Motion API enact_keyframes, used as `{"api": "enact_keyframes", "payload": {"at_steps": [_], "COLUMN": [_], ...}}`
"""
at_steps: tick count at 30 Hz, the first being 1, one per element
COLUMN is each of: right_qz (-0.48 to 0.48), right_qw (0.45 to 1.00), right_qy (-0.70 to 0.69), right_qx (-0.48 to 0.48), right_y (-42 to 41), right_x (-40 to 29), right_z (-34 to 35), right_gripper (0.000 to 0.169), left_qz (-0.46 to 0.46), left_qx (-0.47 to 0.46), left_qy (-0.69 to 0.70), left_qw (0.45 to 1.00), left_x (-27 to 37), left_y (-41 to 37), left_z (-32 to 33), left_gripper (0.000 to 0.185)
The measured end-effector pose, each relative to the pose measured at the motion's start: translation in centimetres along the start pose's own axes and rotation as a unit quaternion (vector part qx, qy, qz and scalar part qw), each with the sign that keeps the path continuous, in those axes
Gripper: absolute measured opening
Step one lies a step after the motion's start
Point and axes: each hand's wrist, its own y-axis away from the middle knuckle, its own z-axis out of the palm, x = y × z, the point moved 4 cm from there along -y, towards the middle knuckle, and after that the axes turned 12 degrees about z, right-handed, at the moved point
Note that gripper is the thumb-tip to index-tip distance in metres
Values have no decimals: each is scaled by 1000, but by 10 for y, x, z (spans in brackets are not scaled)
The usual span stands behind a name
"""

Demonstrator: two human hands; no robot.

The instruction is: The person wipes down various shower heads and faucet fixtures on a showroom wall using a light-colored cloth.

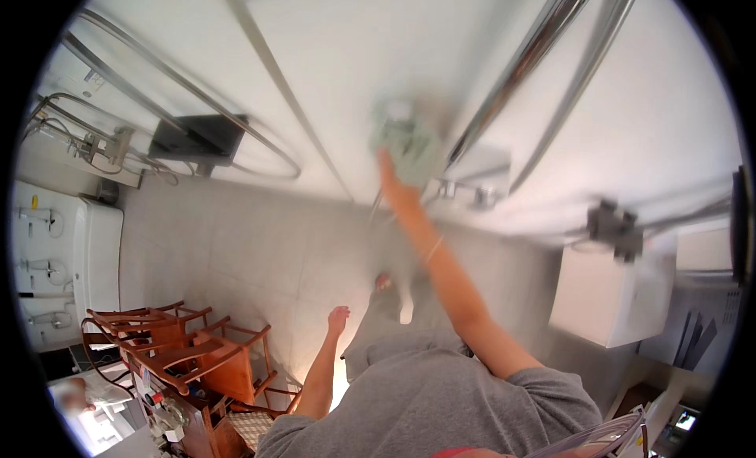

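My right hand [401, 189] reaches forward and presses a pale green cloth [407, 139] against a white surface [331, 62]. Hand and cloth are blurred, and the fingertips are partly hidden by the cloth. Just right of the cloth are a long chrome rail [514, 74] and metal fittings [466, 192]. My left hand [338, 319] hangs low at my side over the grey floor, holding nothing, its fingers loosely bent.
Wooden chairs [224, 363] stand at the lower left, near a white sink trough with taps [97, 251]. A dark screen [198, 139] is at the upper left. A white cabinet [611, 292] stands right. Another person [74, 396] is at the far lower left.
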Motion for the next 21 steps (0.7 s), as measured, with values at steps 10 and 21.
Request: {"api": "enact_keyframes", "payload": {"at_steps": [10, 21], "right_qz": [-24, 116], "right_qw": [997, 993], "right_qy": [66, 1], "right_qx": [-20, -11], "right_y": [-4, -40], "right_x": [17, 37], "right_z": [-19, -81], "right_gripper": [20, 21], "left_qz": [-111, -44], "left_qx": [-36, -63], "left_qy": [-37, -42], "left_qw": [992, 996], "left_x": [-4, -7], "left_y": [26, -1], "left_z": [-14, -2], "left_gripper": [33, 29]}}
